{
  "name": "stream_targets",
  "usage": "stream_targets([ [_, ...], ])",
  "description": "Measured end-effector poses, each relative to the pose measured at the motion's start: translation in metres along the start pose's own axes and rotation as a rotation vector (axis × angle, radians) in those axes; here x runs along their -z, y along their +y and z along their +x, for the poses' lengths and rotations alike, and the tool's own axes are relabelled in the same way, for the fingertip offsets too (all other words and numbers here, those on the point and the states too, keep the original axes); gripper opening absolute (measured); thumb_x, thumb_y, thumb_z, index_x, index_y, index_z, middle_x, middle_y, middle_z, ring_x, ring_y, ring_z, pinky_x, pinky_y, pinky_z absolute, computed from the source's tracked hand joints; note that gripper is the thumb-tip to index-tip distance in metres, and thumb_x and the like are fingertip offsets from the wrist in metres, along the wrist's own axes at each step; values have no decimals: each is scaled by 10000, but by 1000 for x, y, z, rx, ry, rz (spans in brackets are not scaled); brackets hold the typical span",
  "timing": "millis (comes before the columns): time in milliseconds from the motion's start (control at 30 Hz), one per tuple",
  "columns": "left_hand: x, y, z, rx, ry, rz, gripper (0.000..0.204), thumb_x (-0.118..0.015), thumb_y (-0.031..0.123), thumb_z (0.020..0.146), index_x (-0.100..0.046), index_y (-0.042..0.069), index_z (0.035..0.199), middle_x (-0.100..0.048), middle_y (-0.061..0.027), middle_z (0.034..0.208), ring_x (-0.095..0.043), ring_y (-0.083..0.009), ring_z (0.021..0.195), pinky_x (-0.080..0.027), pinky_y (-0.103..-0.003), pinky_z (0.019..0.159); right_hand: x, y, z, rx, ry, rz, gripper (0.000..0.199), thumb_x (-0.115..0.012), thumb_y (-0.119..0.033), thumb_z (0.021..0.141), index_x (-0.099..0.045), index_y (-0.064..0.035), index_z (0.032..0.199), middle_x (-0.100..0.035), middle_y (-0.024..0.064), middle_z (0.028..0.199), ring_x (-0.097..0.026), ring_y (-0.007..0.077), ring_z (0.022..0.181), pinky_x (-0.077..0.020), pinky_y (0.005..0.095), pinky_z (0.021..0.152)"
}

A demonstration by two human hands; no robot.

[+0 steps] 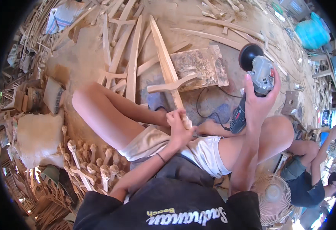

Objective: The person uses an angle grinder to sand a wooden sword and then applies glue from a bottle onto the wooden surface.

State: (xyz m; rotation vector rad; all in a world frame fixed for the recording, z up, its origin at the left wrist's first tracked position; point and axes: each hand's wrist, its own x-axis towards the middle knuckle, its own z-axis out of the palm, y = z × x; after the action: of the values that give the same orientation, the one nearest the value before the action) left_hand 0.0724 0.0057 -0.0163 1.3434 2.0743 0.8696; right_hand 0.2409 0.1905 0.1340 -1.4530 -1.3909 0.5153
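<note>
Left hand: my left hand (pixel 179 126) is curled tight around the near end of the long wooden piece (pixel 168 69), fingers (pixel 174 117) wrapped over the top of it, just above my lap.
Wooden piece: it runs away from my left hand up across the sandy ground, pale and tapered, with a short cross arm (pixel 171 85) jutting out partway along.
Right hand: my right hand (pixel 259 102) grips the angle grinder (pixel 254 82) around its body, fingers closed on it, held up in the air to the right of the wooden piece and apart from it.
Grinder: its dark round disc (pixel 250 55) sits at the far end, away from the wooden piece; the black cord (pixel 206 103) loops on the ground between the two.
Board: a stained flat board (pixel 200 69) lies under the wooden piece's cross arm.
Behind the piece: more cut slats (pixel 125 50) lie scattered.
Left of the piece: a stack of carved knob-ended parts (pixel 87 161) beside my knee.
Right of the piece: a fan (pixel 271 197), and another person's legs (pixel 309 153) beyond my grinder arm.
</note>
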Motion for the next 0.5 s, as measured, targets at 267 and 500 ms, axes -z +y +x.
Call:
stream_targets([
  [267,20,-27,125,23,-173,-78,466,-851,388,910,-694,32,1167,-712,-121,1136,-686,-185,898,-576,-373,824,49,42,-17,-280,153,104,826,-867,-122,903,-363,-18,1549,-564,188,1304,-680,191,866,-566,314,755],
  [500,-27,-133,355,538,74,-357,845,-957,398,752,-597,-178,1254,-701,-218,1211,-702,-336,1108,-582,-441,932,36,66,-37,-266,190,172,782,-859,-89,905,-373,-21,1514,-560,178,1287,-669,160,793,-564,294,642],
])
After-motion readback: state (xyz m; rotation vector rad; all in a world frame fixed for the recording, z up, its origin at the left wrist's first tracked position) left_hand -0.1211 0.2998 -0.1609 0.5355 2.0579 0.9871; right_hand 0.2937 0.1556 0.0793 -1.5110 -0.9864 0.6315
